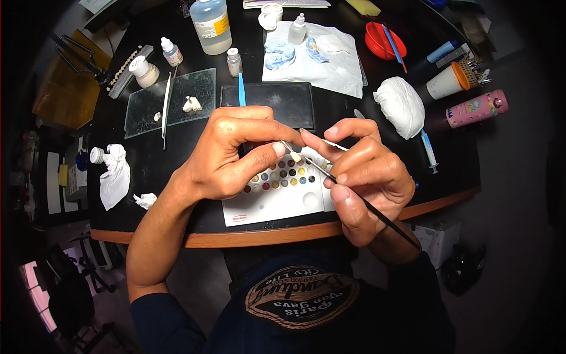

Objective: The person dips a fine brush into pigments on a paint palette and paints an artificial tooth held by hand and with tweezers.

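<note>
Between thumb and index finger, my left hand (239, 150) pinches a small whitish piece (295, 156), shaped like a tooth, on a thin holder. My right hand (374, 177) holds a slim black-handled brush (377, 212), its tip at the whitish piece. Whether tip and piece touch is too small to tell. Another thin light-coloured tool seems to lie between the right fingers. Below both hands lies a white palette card (259, 206) with rows of coloured dots, partly hidden by the left hand.
A glass slab (138, 112) with white lumps lies at the left, near a large bottle (211, 26). Behind the hands is a dark tray (283, 100). White paper (342, 76), a red bowl (377, 50), a white bundle (400, 106), a syringe (429, 152) and a pink bottle (477, 109) stand or lie rightward.
</note>
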Motion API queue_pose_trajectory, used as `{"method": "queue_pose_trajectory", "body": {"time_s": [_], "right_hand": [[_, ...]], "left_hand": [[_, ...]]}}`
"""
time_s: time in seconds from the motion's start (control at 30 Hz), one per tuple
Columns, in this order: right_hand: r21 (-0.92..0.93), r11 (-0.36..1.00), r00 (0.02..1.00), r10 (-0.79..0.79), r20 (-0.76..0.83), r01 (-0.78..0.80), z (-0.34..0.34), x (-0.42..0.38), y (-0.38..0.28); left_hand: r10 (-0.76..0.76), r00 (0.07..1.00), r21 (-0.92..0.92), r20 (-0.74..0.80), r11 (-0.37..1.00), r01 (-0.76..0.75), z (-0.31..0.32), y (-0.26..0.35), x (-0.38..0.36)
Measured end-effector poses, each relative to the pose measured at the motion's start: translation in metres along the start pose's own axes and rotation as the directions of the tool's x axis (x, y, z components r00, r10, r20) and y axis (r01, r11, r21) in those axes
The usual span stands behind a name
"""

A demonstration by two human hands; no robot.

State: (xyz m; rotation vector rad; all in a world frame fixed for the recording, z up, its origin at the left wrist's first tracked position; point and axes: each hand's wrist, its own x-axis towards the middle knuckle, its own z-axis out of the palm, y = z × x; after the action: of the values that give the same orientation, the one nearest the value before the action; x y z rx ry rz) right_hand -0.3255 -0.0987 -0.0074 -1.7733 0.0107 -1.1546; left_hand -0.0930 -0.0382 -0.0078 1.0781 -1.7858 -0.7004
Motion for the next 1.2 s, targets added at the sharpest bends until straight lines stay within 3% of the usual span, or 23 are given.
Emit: {"method": "queue_pose_trajectory", "body": {"time_s": [0.47,1.2], "right_hand": [[-0.151,0.987,0.999,-0.048,0.019,0.051,0.0013,0.0016,0.0013],[-0.124,0.99,0.998,-0.057,0.024,0.06,0.0015,0.0019,0.0012]], "left_hand": [[-0.036,0.999,-0.019,0.005,0.999,0.036,0.0006,-0.0004,-0.0004],[-0.02,1.0,-0.012,0.007,1.0,0.02,-0.0006,0.0008,-0.0005]]}}
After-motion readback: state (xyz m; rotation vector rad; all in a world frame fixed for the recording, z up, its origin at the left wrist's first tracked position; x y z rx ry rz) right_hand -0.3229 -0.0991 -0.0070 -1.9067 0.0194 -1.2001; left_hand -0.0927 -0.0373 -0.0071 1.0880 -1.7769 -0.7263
